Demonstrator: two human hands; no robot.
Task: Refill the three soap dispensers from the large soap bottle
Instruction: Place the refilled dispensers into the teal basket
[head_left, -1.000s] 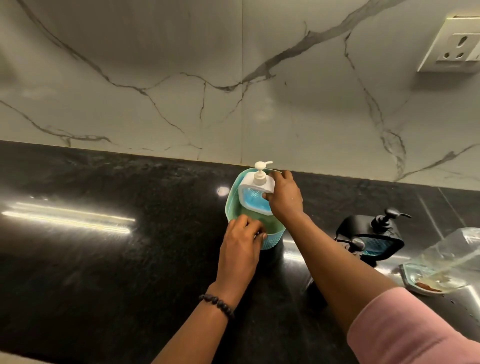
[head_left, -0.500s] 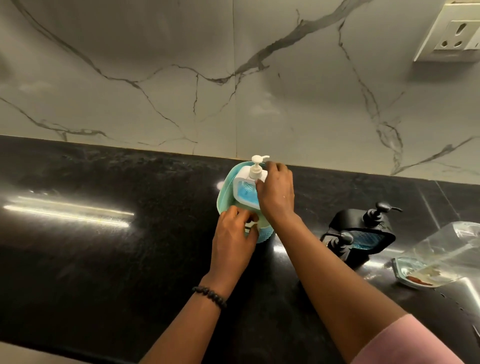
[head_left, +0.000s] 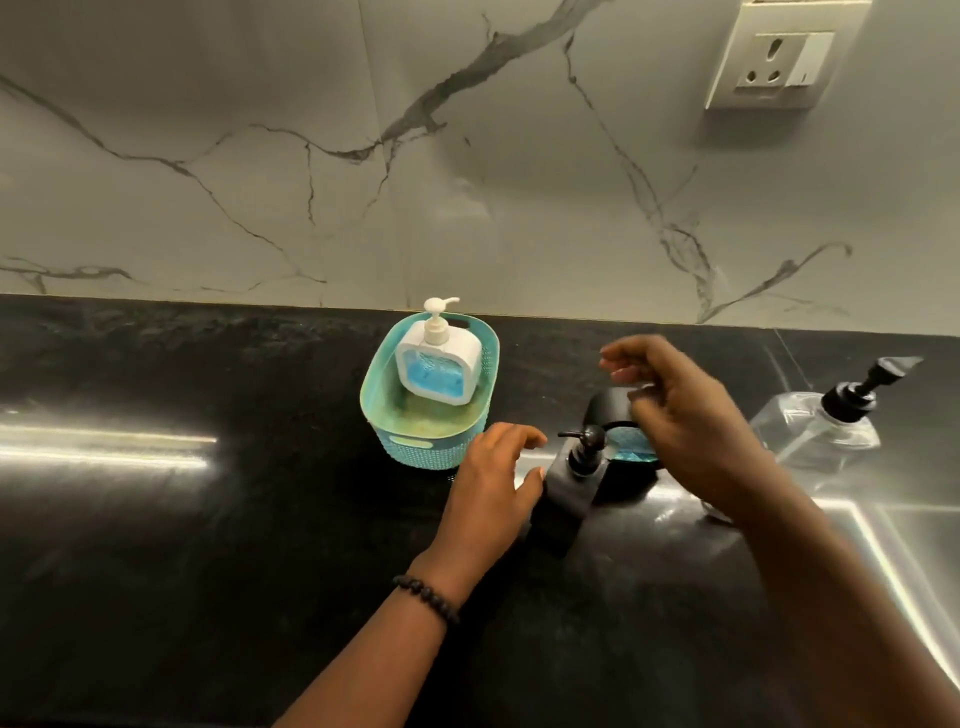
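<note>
Black dispenser (head_left: 569, 488) stands upright on the counter (head_left: 208, 545), right of the basket (head_left: 426, 415). Left hand (head_left: 491, 483), fingers spread and empty, is nearest, touching its side; right hand (head_left: 675, 415) hovers above, loosely curled, empty.

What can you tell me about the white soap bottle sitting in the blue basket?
The white soap dispenser has a squarish, rounded white plastic body with a clear window showing blue soap inside. A white pump with a curved nozzle sits on top. It stands in the teal basket, leaning back toward the far rim, near the marble wall. Neither hand touches it.
</note>
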